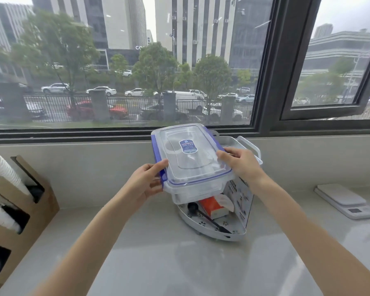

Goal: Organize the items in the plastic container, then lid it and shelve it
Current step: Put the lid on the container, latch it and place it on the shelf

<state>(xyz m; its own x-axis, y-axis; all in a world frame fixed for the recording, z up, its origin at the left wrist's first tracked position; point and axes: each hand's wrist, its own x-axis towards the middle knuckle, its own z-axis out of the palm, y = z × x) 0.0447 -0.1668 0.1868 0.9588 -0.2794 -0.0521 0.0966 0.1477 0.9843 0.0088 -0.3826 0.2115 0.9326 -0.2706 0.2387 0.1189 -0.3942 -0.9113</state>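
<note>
Clear plastic container (198, 189), lid (188, 154) on with blue clips, held tilted above the rack.

Lidded plastic container (192, 167) held above a two-tier rack (212, 227) on the tabletop (158, 253), left hand (146, 182) on its left side, right hand (241, 163) on its right. In the rack's lower tier, a spoon (205, 216) before a tissue pack (215, 207). Cup holder (19, 210) far left, scale (346, 201) far right, window (124, 60) behind.
</note>
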